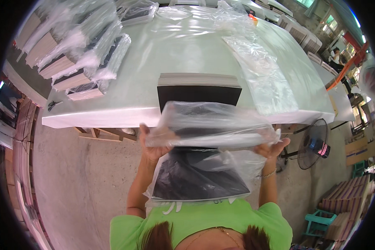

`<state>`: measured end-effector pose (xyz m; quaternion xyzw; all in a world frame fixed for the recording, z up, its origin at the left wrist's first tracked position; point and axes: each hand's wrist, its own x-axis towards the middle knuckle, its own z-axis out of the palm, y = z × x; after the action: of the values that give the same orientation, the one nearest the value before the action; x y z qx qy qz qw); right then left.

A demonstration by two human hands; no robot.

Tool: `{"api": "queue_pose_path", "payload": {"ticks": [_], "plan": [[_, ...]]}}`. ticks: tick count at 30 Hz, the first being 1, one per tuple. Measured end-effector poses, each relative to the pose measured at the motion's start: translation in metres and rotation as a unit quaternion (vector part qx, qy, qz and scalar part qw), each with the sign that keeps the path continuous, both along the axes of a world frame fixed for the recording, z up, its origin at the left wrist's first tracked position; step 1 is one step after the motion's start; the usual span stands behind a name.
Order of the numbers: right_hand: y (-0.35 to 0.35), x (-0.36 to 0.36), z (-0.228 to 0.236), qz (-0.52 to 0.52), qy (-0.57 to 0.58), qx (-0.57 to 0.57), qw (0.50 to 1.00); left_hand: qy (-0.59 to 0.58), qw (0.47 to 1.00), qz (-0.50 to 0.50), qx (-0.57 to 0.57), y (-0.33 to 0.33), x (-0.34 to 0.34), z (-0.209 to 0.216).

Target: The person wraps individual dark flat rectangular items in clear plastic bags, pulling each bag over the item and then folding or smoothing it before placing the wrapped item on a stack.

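Observation:
Between my two hands is a clear plastic bag [212, 125] with a black-faced stack of sheets [200, 175] inside, its near end close to my green shirt. My left hand [156, 146] holds the bag's left side, thumb up and fingers partly behind the film. At the right side, my right hand [273, 148] grips the bunched plastic, thumb pointing outward. The film over the middle is blurred by motion. Just beyond, a second thick stack with a black face and pale edges [199, 96] is at the table's front edge, partly covered by the raised plastic.
Several bagged stacks [77, 77] lie at the table's left, near a pair of scissors [53, 105]. Flat empty plastic bags [266, 79] lie on the right of the covered table [141, 87]. A fan [314, 146] stands right of the table. Teal stools [319, 221] and stacked boards are at lower right.

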<state>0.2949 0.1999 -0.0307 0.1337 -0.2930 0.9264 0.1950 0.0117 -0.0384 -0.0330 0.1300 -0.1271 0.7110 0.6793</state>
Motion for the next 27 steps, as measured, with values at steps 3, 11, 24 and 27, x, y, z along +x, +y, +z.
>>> {"api": "queue_pose_path", "payload": {"ticks": [3,11,24,27], "plan": [[0.038,0.030,0.007,-0.170,-0.264,0.021,0.949,0.224,0.963,0.063,-0.137,-0.014,0.004,-0.022],[0.030,-0.043,0.034,-0.356,-0.461,0.395,0.711,0.561,0.577,0.490,-0.334,0.021,-0.004,-0.004],[0.013,-0.105,0.036,-0.526,-0.273,0.592,0.546,0.729,0.187,0.573,-0.325,0.029,-0.019,0.042],[0.012,-0.100,0.035,-0.551,-0.221,0.592,0.545,0.704,0.216,0.592,-0.328,0.021,-0.010,0.045]]}}
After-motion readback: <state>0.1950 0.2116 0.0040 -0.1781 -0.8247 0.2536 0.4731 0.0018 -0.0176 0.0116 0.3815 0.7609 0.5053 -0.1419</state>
